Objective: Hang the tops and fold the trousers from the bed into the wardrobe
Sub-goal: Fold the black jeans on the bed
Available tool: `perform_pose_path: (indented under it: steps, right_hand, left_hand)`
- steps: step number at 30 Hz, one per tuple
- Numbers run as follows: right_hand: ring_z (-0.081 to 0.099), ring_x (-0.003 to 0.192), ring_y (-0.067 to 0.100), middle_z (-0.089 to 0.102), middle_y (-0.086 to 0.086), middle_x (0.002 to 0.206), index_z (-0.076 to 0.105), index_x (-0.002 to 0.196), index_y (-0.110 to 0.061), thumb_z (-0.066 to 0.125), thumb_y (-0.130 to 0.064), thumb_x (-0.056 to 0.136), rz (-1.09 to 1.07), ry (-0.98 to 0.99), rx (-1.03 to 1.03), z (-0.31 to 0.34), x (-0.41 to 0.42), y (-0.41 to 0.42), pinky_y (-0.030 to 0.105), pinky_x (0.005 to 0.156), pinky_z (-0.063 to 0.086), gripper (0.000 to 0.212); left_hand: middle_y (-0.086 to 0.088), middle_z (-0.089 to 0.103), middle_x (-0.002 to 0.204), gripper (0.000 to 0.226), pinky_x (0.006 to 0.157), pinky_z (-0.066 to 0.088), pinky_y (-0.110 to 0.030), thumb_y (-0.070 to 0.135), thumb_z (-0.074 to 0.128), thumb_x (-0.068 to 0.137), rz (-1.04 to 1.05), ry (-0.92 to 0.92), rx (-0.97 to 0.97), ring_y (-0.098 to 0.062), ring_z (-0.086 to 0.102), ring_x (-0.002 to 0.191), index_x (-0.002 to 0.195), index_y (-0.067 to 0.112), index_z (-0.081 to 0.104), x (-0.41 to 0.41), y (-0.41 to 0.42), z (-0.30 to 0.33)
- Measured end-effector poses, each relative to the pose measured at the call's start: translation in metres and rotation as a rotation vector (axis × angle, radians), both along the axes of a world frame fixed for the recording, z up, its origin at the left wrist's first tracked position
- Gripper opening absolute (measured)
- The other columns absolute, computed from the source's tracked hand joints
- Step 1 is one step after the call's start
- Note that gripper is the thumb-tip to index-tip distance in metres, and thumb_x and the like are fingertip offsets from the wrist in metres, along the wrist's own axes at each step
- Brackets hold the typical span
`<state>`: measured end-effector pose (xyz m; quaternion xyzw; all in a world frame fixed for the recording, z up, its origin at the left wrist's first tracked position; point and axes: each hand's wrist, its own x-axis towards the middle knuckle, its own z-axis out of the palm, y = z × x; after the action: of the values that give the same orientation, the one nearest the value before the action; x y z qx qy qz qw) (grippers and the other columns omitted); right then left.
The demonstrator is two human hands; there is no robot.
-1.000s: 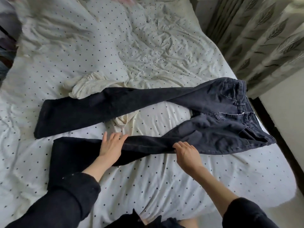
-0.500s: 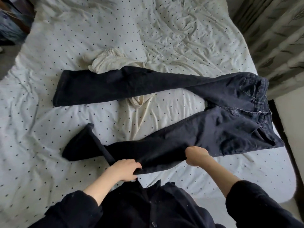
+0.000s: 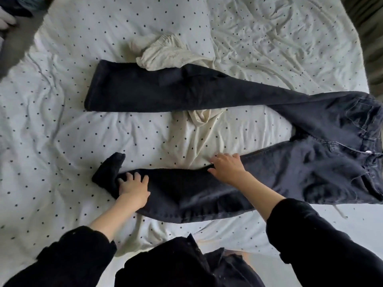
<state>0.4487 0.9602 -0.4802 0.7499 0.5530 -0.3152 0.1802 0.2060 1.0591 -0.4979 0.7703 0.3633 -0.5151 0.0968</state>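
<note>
2 flat hands, left (image 3: 132, 188) and right (image 3: 227, 169), grasp nothing but press the jeans' (image 3: 207, 94) near leg onto the bed (image 3: 62, 141), likely smoothing it before folding, legs splayed apart.

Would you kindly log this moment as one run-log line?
step: flattening near leg | left hand: pressing near hem | right hand: pressing mid-leg | dark jeans: spread on bed

Jeans (image 3: 207, 94) waistband beyond right edge
</note>
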Motion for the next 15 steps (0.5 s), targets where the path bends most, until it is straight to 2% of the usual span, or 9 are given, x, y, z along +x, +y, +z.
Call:
perform_pose_path:
  steps: [4, 6, 7, 8, 10, 11, 13, 15]
  right_hand:
    - [0.045, 0.123, 0.027, 0.051, 0.007, 0.13, 0.045, 0.131, -0.016, 0.041, -0.042, 0.097, 0.044, -0.033, -0.023, -0.009, -0.025, 0.006, 0.049, 0.104, 0.03, 0.043]
    - [0.045, 0.123, 0.028, 0.052, 0.006, 0.13, 0.045, 0.132, -0.015, 0.039, -0.041, 0.098, 0.03, 0.008, -0.023, -0.01, -0.038, 0.012, 0.047, 0.104, 0.03, 0.043]
    - [0.045, 0.123, 0.028, 0.052, 0.006, 0.13, 0.044, 0.132, -0.015, 0.038, -0.04, 0.099, 0.02, 0.037, -0.024, -0.011, -0.044, 0.015, 0.046, 0.104, 0.03, 0.041]
    - [0.046, 0.122, 0.028, 0.052, 0.006, 0.129, 0.045, 0.131, -0.015, 0.037, -0.039, 0.099, 0.012, 0.062, -0.022, -0.012, -0.05, 0.018, 0.046, 0.104, 0.03, 0.04]
    - [0.05, 0.118, 0.028, 0.054, 0.007, 0.125, 0.049, 0.127, -0.013, 0.037, -0.038, 0.099, -0.007, 0.079, -0.014, -0.013, -0.06, 0.024, 0.046, 0.103, 0.03, 0.039]
    - [0.051, 0.115, 0.028, 0.055, 0.007, 0.123, 0.051, 0.124, -0.011, 0.037, -0.04, 0.099, -0.028, 0.083, -0.015, -0.012, -0.063, 0.026, 0.044, 0.101, 0.032, 0.04]
    - [0.053, 0.11, 0.028, 0.058, 0.009, 0.117, 0.056, 0.116, -0.009, 0.038, -0.045, 0.098, -0.086, 0.118, -0.049, -0.011, -0.068, 0.033, 0.041, 0.096, 0.036, 0.044]
    - [0.056, 0.104, 0.028, 0.062, 0.009, 0.106, 0.061, 0.104, -0.011, 0.041, -0.051, 0.095, -0.126, 0.181, -0.122, -0.01, -0.071, 0.039, 0.039, 0.09, 0.04, 0.046]
  left_hand:
    - [-0.005, -0.018, 0.156, 0.059, 0.108, 0.028, -0.053, 0.034, 0.027, 0.101, 0.186, 0.007, -0.104, -0.035, -0.007, 0.143, 0.15, 0.021, -0.004, -0.047, -0.025, -0.002]
    - [-0.009, -0.017, 0.156, 0.058, 0.107, 0.031, -0.05, 0.034, 0.028, 0.101, 0.277, 0.005, -0.161, -0.037, -0.001, 0.143, 0.15, 0.022, 0.0, -0.052, -0.038, -0.002]
    - [-0.012, -0.008, 0.157, 0.055, 0.104, 0.033, -0.047, 0.034, 0.028, 0.101, 0.297, -0.001, -0.176, -0.037, 0.011, 0.141, 0.15, 0.019, 0.009, -0.05, -0.042, 0.0]
    - [-0.015, 0.01, 0.155, 0.05, 0.099, 0.037, -0.044, 0.034, 0.029, 0.101, 0.285, -0.032, -0.167, -0.036, 0.028, 0.135, 0.147, 0.015, 0.022, -0.046, -0.044, 0.003]
    - [-0.011, 0.047, 0.131, 0.035, 0.083, 0.043, -0.036, 0.028, 0.029, 0.101, 0.257, -0.237, -0.04, -0.031, 0.053, 0.114, 0.127, 0.012, 0.047, -0.039, -0.041, 0.01]
    - [-0.009, 0.056, 0.118, 0.029, 0.075, 0.044, -0.035, 0.024, 0.031, 0.1, 0.272, -0.381, 0.057, -0.03, 0.057, 0.104, 0.116, 0.011, 0.053, -0.035, -0.035, 0.012]
    - [-0.011, 0.059, 0.1, 0.02, 0.067, 0.046, -0.037, 0.015, 0.038, 0.097, 0.307, -0.665, 0.232, -0.033, 0.059, 0.091, 0.102, 0.007, 0.056, -0.031, -0.018, 0.012]
    - [-0.013, 0.058, 0.1, 0.021, 0.069, 0.047, -0.04, 0.014, 0.038, 0.098, 0.295, -0.797, 0.277, -0.033, 0.057, 0.091, 0.105, 0.006, 0.056, -0.029, 0.007, 0.004]
